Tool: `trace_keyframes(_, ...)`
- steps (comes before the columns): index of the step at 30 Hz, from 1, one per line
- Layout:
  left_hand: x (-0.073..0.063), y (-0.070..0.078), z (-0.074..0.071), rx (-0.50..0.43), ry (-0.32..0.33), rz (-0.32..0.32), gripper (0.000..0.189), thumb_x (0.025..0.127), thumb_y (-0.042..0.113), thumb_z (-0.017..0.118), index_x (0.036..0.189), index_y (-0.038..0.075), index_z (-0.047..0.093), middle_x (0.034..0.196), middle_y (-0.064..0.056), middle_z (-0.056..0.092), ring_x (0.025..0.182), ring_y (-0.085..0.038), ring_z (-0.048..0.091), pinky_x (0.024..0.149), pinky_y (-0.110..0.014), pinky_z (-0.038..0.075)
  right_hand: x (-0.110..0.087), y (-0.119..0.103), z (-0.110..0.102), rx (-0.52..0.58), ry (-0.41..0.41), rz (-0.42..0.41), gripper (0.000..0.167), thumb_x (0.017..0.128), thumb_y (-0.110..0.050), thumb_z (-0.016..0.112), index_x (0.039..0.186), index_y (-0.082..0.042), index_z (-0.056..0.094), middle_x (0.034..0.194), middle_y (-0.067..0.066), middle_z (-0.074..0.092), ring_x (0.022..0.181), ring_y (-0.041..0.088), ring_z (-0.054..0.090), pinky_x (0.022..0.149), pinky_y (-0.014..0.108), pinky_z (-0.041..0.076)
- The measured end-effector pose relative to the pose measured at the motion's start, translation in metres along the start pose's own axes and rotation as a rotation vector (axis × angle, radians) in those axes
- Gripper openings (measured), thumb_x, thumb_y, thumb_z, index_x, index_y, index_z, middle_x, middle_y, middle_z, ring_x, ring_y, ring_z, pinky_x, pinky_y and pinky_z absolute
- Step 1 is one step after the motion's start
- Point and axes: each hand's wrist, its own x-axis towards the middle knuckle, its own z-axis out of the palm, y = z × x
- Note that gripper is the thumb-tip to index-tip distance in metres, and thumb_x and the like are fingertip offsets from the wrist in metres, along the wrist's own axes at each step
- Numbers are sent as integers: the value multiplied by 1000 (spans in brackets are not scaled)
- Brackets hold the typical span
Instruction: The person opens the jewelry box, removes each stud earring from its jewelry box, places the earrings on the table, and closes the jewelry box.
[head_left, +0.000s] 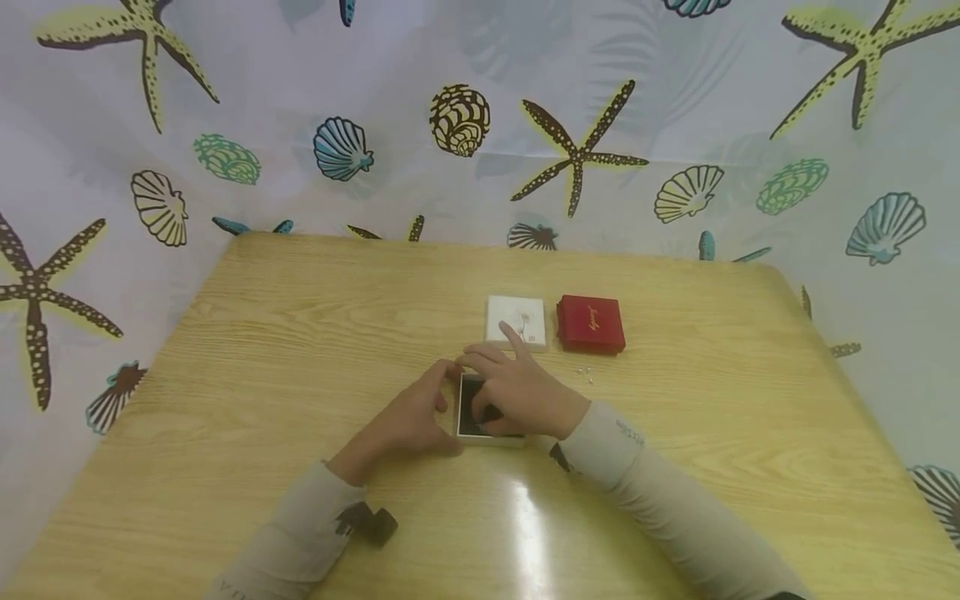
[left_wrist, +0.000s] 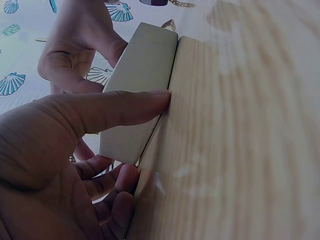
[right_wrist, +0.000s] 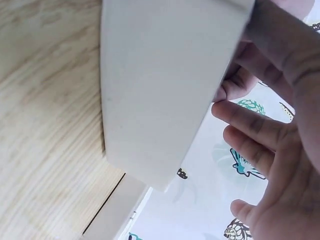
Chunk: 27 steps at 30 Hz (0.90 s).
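A small white open-topped box (head_left: 491,442) with a black lining (head_left: 468,400) sits on the table. My left hand (head_left: 416,417) holds it from the left, its thumb laid along the near wall (left_wrist: 127,135) in the left wrist view and its fingers around the far-left corner. From the right, my right hand (head_left: 521,396) reaches over the box, thumb and index finger bent down into it at the lining. Its other fingers (right_wrist: 255,125) stretch out past the far side. The box wall (right_wrist: 155,90) hides those fingertips in the right wrist view, so I cannot tell whether they pinch anything.
A white lid (head_left: 498,312) with a flower print lies just behind the box. To its right stands a closed red box (head_left: 592,325) with gold lettering. Several tiny shiny pieces (head_left: 587,372) lie in front of the red box. A curtain (head_left: 390,83) patterned with shells hangs behind the wooden table (head_left: 300,333).
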Motion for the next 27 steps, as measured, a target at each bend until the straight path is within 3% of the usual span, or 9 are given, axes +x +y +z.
trace_keyframes(7, 1, 0, 1, 4, 2, 2, 94, 62, 11, 91, 141, 14, 39, 137, -9, 53, 103, -23, 58, 76, -32, 50, -3, 7, 3, 93, 20, -6, 7, 75, -32, 83, 79, -29, 78, 142, 3, 57, 141, 24, 44, 119, 69, 13)
trace_keyframes(13, 1, 0, 1, 0, 15, -9, 92, 61, 11, 92, 138, 19, 41, 133, -6, 55, 102, -23, 58, 76, -32, 50, -7, 19, -7, 139, 79, -9, 8, 74, -30, 83, 74, -28, 75, 143, 6, 57, 140, 27, 46, 116, 73, 15)
trace_keyframes(22, 0, 2, 1, -16, 19, -25, 92, 61, 9, 92, 137, 21, 42, 131, -5, 56, 102, -22, 58, 77, -33, 50, -24, 43, -25, 156, 148, 100, 10, 76, -26, 82, 74, -30, 74, 143, 8, 56, 138, 30, 46, 116, 73, 12)
trace_keyframes(27, 0, 2, 2, -16, 20, -33, 91, 61, 8, 91, 136, 21, 42, 129, -5, 56, 102, -22, 58, 77, -33, 50, -37, 56, -28, 158, 145, 169, 9, 76, -24, 82, 75, -29, 74, 145, 9, 54, 140, 31, 43, 117, 71, 8)
